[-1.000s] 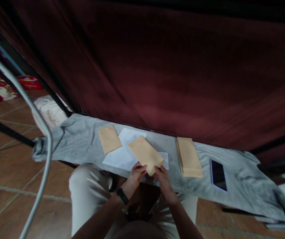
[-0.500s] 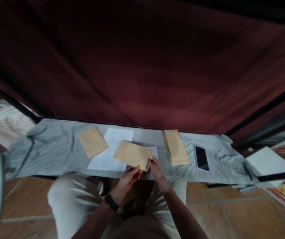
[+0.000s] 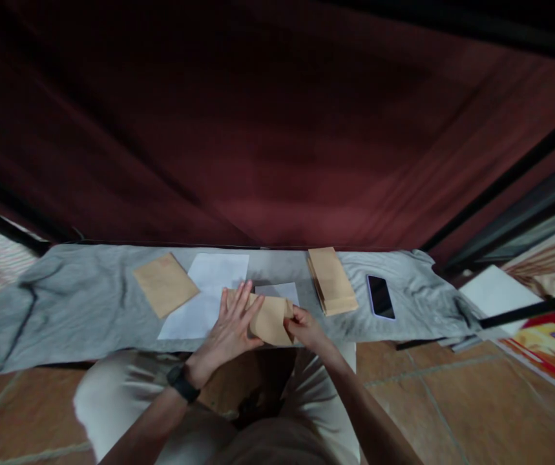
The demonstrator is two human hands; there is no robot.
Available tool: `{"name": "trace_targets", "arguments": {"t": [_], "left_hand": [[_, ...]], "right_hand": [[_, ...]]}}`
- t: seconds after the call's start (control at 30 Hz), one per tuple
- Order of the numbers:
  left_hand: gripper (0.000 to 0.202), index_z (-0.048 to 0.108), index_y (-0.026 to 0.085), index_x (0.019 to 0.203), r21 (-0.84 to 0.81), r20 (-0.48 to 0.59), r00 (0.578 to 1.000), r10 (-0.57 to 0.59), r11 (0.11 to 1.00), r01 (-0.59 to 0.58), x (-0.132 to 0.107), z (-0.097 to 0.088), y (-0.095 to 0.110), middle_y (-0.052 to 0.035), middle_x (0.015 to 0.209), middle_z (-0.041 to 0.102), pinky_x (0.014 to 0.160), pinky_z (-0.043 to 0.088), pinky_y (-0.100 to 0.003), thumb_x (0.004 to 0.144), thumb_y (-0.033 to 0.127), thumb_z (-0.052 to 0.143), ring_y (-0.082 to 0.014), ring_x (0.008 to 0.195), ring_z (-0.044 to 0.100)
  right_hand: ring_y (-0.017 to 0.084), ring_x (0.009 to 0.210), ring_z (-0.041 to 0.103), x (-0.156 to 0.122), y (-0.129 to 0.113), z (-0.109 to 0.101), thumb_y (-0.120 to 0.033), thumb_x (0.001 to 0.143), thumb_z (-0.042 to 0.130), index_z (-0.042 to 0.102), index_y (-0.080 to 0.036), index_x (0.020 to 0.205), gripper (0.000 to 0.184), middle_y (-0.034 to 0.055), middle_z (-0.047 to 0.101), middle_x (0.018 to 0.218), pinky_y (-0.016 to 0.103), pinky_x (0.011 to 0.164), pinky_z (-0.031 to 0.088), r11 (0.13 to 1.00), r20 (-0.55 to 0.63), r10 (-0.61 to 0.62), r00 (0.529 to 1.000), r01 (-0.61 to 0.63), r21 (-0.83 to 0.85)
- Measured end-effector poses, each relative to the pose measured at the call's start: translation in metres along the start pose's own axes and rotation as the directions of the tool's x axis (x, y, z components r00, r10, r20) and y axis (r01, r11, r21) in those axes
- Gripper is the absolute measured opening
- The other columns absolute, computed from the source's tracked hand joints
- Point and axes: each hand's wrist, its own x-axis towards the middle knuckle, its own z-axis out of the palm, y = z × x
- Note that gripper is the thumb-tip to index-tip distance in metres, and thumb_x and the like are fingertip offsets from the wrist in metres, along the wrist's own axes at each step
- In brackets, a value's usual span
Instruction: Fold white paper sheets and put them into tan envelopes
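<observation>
A brown paper envelope [image 3: 268, 321] lies in front of me near the cloth's front edge, its right end gaping. My left hand [image 3: 231, 323] rests flat across the left part of it, fingers spread. At the right end, my right hand [image 3: 303, 326] pinches the edge by the opening; some of its fingertips are hidden in or behind the paper. Beneath and behind the envelope is a small white paper [image 3: 282, 291]. A larger white sheet [image 3: 214, 268] lies to the left, partly under my left hand. Another brown envelope [image 3: 165, 284] overlaps that sheet's left side.
A stack of brown envelopes [image 3: 333, 281] lies right of my hands, with a phone [image 3: 380, 297] beyond it. Grey cloth [image 3: 97, 303] covers the narrow table. A dark red fabric wall [image 3: 267, 161] rises behind; a black bar [image 3: 534, 310] juts in at right.
My left hand has gone from pinching the envelope's near edge to lying spread on top of it. The envelope has come down lower, and its right end gapes more. The view has shifted slightly.
</observation>
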Motion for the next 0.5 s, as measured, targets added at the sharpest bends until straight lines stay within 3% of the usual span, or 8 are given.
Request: {"name": "trace_targets", "arguments": {"t": [0.1,0.2,0.33,0.4,0.5], "left_hand": [[0.102,0.028,0.016,0.154,-0.027,0.011,0.998,0.055,0.998,-0.055,-0.003,0.005,0.001,-0.0273,0.162,0.017,0.117,0.011,-0.068,0.071,0.051,0.077,-0.0434,0.149,0.018],[0.098,0.03,0.017,0.153,-0.042,-0.005,0.999,0.038,0.998,-0.038,-0.005,0.005,0.001,-0.0252,0.157,0.027,0.118,0.014,-0.065,0.072,0.048,0.075,-0.0416,0.146,0.026],[0.091,0.032,0.021,0.153,-0.013,-0.006,1.0,0.014,1.0,-0.014,-0.006,-0.001,-0.005,-0.0202,0.154,0.035,0.118,0.013,-0.064,0.072,0.037,0.071,-0.0397,0.143,0.031],[0.089,0.03,0.021,0.153,-0.002,0.007,1.0,0.022,1.0,-0.022,-0.008,-0.004,-0.009,-0.019,0.15,0.04,0.118,0.013,-0.064,0.073,0.034,0.068,-0.0379,0.14,0.035],[0.091,0.027,0.019,0.154,0.005,0.026,1.0,0.005,1.0,-0.005,-0.011,-0.005,-0.013,-0.0182,0.142,0.047,0.119,0.015,-0.061,0.073,0.03,0.065,-0.0358,0.136,0.04]], "right_hand": [[0.02,0.084,0.066,-0.002,-0.003,0.001,-0.038,0.079,0.061,0.069,-0.023,0.096,0.025,-0.0007,0.072,0.09,0.03,0.077,0.052,0.999,-0.011,0.006,1.0,-0.005,0.049],[0.018,0.079,0.065,-0.001,-0.006,0.001,-0.037,0.08,0.058,0.067,-0.022,0.095,0.023,-0.0008,0.07,0.086,0.029,0.074,0.052,0.999,-0.009,-0.005,1.0,0.005,0.037],[0.015,0.07,0.06,0.003,-0.011,-0.005,-0.03,0.079,0.055,0.063,-0.021,0.087,0.015,-0.002,0.066,0.077,0.023,0.064,0.047,0.984,-0.099,-0.047,0.994,0.029,-0.176],[0.013,0.062,0.055,0.005,-0.01,-0.009,-0.028,0.077,0.056,0.06,-0.021,0.082,0.01,-0.0036,0.062,0.068,0.021,0.056,0.041,0.954,-0.162,-0.037,0.986,-0.013,-0.298],[0.012,0.056,0.05,0.007,-0.005,-0.015,-0.029,0.078,0.056,0.057,-0.022,0.079,0.007,-0.0049,0.057,0.062,0.021,0.051,0.035,0.933,-0.228,0.007,0.974,-0.088,-0.349]]}}
